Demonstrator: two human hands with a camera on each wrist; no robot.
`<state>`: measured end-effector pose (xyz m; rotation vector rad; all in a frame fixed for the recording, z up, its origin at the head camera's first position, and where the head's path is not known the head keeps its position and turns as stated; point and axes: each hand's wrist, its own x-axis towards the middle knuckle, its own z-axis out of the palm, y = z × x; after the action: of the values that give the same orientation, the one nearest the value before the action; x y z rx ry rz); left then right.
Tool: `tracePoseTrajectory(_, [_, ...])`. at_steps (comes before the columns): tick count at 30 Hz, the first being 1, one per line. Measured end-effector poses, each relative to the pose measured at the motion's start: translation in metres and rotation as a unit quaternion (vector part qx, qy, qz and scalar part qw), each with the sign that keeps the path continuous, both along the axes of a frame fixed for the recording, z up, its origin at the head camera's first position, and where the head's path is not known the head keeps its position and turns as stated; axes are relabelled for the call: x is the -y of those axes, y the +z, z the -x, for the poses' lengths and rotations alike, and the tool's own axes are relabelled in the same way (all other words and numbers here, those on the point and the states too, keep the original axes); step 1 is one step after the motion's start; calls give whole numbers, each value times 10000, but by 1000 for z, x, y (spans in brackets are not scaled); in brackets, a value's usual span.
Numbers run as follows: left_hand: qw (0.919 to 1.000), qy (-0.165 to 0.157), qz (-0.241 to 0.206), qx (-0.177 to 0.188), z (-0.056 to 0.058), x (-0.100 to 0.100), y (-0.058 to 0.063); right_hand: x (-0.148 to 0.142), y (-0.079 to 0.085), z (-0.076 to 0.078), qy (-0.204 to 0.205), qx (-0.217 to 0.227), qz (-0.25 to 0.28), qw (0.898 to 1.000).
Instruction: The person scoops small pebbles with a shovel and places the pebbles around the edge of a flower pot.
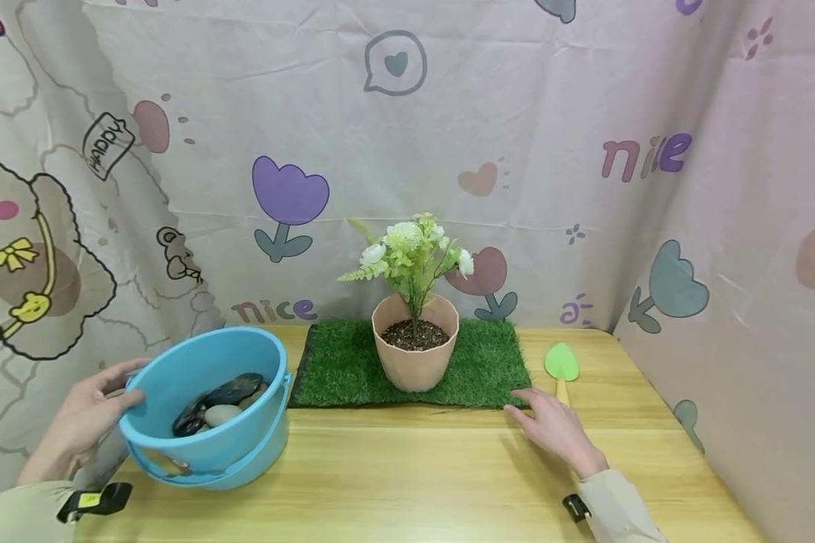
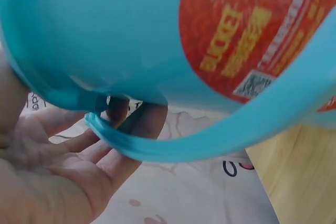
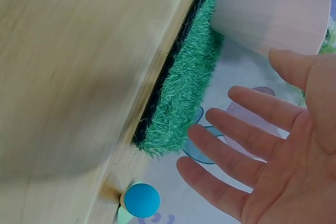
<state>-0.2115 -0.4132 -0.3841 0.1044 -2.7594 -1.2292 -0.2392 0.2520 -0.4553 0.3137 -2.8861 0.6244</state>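
My left hand [image 1: 84, 415] grips the rim of a light blue bucket [image 1: 244, 452] at its left side, thumb over the edge. Several smooth stones [image 1: 222, 414], dark and pale, lie inside it. In the left wrist view, the bucket handle [image 2: 184, 148] hangs down beside the fingers, and a red label [image 2: 236, 40] shows on the wall. My right hand [image 1: 553, 426] is over the table by the front right corner of a green grass mat [image 1: 339, 369], fingers spread and holding nothing. Beyond it lies a toy trowel [image 1: 561, 362] with a green blade, its yellow handle partly hidden behind the hand.
On the mat stands a pink pot [image 1: 414, 369] with dark soil and a plant [image 1: 410, 253] with white flowers. The wooden table [image 1: 407, 467] meets a printed curtain [image 1: 394, 136] at the back and sides.
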Motion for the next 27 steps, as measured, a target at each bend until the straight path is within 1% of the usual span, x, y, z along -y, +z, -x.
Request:
tracePoseTrajectory(4, [9994,-309,120,126,0,-7,1,0,0,0,20,84,32,10000])
tracePoseTrajectory(7, [9980,-578,137,226,0,-18,2,0,0,-1,27,123,84,9999])
tracePoseTrajectory(11, [9963,-844,68,123,1,-39,-2,-2,0,-2,5,166,123,9998])
tracePoseTrajectory(15, [9945,-970,54,-392,0,-60,-12,-3,-1,-2,-11,203,94,9998])
tracePoseTrajectory(18, [9911,-1059,-86,-804,1,-72,-18,-3,-2,-2,-12,247,58,9997])
tracePoseTrajectory(21, [9875,-1160,-252,-1038,1,-79,-21,-4,-3,-2,21,268,34,9996])
tracePoseTrajectory(27, [9795,-1397,-317,-1413,1,-85,-23,-7,-1,-4,-9,326,96,9994])
